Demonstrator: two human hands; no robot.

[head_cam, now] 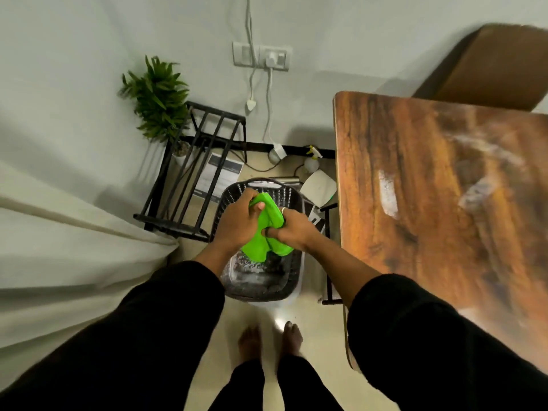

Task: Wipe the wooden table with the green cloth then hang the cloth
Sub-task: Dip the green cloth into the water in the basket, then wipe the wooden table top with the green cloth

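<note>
Gripping the green cloth [267, 229] in both fists, I hold it bunched over the dark woven basket [292, 280] that stands on the pale floor in front of my bare feet. My left hand [237, 221] is curled tight around the upper part of the cloth, thumb pressed into the fold. My right hand [292, 225] is closed on the lower right part, a ring showing on one finger, and two loose corners of the fabric hang down below my knuckles toward the basket. Both my arms are in black sleeves pushed up from the wrists.

The wooden table [430, 188] stands to my right, close beside the basket, and its top shows pale smears and a whitish patch; they could be wet streaks or powder, though the blur makes it hard to say. To my left a black metal rack [189, 173] leans near the wall, with a small potted plant [160, 96] behind it. A spray bottle [312, 158] sits on the floor by the skirting, beneath the wall socket [262, 56] and its hanging white cables.
</note>
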